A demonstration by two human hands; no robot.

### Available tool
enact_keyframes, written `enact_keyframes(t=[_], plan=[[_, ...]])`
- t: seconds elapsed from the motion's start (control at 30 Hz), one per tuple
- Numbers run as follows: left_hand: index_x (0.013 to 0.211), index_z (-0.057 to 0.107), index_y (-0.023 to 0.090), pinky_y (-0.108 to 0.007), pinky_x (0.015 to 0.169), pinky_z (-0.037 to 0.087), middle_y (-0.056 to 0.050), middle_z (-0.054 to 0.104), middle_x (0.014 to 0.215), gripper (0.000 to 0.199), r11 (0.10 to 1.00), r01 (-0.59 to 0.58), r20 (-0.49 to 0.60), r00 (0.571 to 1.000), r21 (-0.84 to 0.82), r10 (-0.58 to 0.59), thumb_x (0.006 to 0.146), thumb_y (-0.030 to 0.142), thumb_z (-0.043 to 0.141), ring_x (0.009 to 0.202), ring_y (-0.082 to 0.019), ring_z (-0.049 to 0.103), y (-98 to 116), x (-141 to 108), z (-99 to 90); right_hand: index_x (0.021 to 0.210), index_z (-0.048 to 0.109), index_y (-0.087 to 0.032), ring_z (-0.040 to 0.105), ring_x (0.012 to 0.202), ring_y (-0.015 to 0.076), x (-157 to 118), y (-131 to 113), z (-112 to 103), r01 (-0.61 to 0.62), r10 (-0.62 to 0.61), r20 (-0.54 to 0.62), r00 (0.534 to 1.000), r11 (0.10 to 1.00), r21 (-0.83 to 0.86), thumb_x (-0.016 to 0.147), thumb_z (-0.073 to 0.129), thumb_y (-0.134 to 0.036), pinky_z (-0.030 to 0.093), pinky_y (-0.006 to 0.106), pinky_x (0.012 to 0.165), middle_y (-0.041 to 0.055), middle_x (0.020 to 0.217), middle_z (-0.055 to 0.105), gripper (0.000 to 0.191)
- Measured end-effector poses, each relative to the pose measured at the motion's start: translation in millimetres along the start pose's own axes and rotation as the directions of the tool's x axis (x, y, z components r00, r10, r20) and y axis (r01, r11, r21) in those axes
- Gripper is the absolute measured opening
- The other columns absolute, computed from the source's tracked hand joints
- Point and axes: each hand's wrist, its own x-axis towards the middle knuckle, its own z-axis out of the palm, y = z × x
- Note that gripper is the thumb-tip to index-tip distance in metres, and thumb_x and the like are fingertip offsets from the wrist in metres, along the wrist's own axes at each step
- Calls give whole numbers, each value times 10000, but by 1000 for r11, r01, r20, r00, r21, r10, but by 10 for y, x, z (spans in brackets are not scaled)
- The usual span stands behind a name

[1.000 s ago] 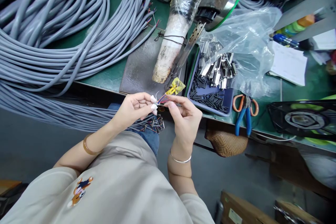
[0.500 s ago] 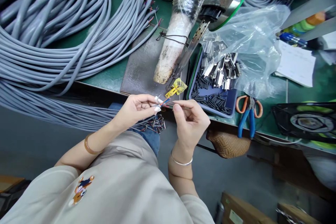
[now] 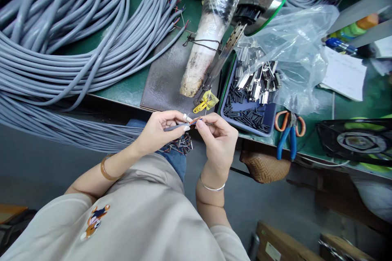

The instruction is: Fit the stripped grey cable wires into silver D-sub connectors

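Left hand (image 3: 157, 132) clamped on round grey plastic-sheathed cable (image 3: 176, 127); right hand (image 3: 219, 134) pinching thin coloured wires (image 3: 194, 121) at its end, between hands. Green bench (image 3: 122, 97): flat dark plate (image 3: 162, 81), blue plastic tray (image 3: 271, 120) of shiny metal connectors (image 3: 259, 83), slim black tubes (image 3: 245, 118). Grey floor (image 3: 30, 159), brown cardboard box (image 3: 281, 242) below.
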Motion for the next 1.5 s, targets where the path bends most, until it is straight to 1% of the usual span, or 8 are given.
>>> enact_keyframes(t=[0.23,0.43,0.6,0.77,1.03,1.17,1.3,1.5], plan=[[848,768,122,-188,649,557,-72,797,857,132,996,3,-48,999,88,1,737,192,783,702,-115,690,8,-5,38,782,711,-207,347,503,62,19,-60,-15,52,-52,-3,999,996,-73,870,716,-259,242,247,467,-32,702,583,102],[841,740,127,-217,688,545,-67,779,845,102,971,-63,-24,997,230,70,770,191,706,713,-124,667,37,-29,51,792,677,-204,333,478,46,61,-145,-105,234,-216,100,971,941,-246,875,677,-151,266,242,465,-53,714,573,99],[842,712,128,-182,541,374,12,643,694,90,885,-137,13,989,444,147,778,147,653,583,-67,464,64,-43,50,876,693,-215,413,512,60,58,-211,-170,497,-427,256,867,706,-504,914,675,-137,324,234,501,-62,670,562,88],[830,683,133,-188,481,250,67,521,628,79,904,-123,25,992,409,123,776,136,625,515,-38,322,81,-27,58,868,671,-222,454,518,76,36,-250,-169,593,-515,330,791,515,-619,949,639,-167,358,241,541,-59,630,558,102],[857,671,152,-185,442,288,79,484,538,132,981,56,3,998,187,-58,753,215,722,441,-47,391,105,-12,41,857,688,-245,433,496,84,-4,-255,-163,547,-464,302,833,604,-580,925,646,-176,354,256,526,-59,598,549,106],[915,666,153,-178,437,353,64,553,590,272,981,169,100,982,-94,-159,746,307,814,441,-44,442,131,16,2,834,691,-240,355,456,64,-53,-213,-108,387,-367,132,921,814,-432,907,672,-188,309,244,468,-65,611,552,92],[803,654,154,-179,448,308,63,541,595,297,975,147,94,987,-164,-133,711,337,869,466,-25,370,152,36,18,788,688,-221,319,445,61,-66,-156,-50,138,-130,53,990,971,-194,865,714,-250,241,226,422,-75,571,511,86],[710,604,162,-187,498,331,73,479,592,306,986,99,51,994,-131,-93,682,302,874,500,-32,337,153,40,65,762,691,-213,417,467,78,-50,-82,-61,20,-20,-35,999,1000,-8,871,732,-369,322,221,447,-58,565,542,195]])
